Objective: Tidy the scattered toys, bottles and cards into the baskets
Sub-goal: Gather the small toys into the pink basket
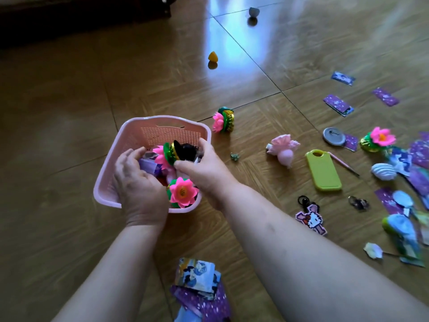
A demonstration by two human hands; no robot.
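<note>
Pinching the dark base of a lotus toy (166,154) between thumb and curled fingers, the right hand (202,168) held it inside the rim of the pink basket (157,135), just above the contents. The toy lay on its side, its long axis running roughly 9 to 3 o'clock; its pink petals pointed to 9 o'clock toward the left hand (137,182); its base was tucked against the right fingers at 3 o'clock. The left hand sat at the basket's near-left wall with its fingers curled down over some purple cards (148,164); whether it gripped them or merely rested there could not be told. A second lotus (182,192) lay in the basket at 6 o'clock from the held one, face up, between the two wrists. The drop looked nearly done, since the toy was wholly within the basket walls; letting go would probably need only the right fingers opening, with little travel. After that the nearest loose piece seemed to be the floor lotus (223,122), tipped on its side just outside the basket's far-right corner; it lay at about 1 o'clock from the right hand, and much nearer to that hand than to the left. The scattered cards (339,104) lay out toward 3 o'clock, well apart from the basket.
</note>
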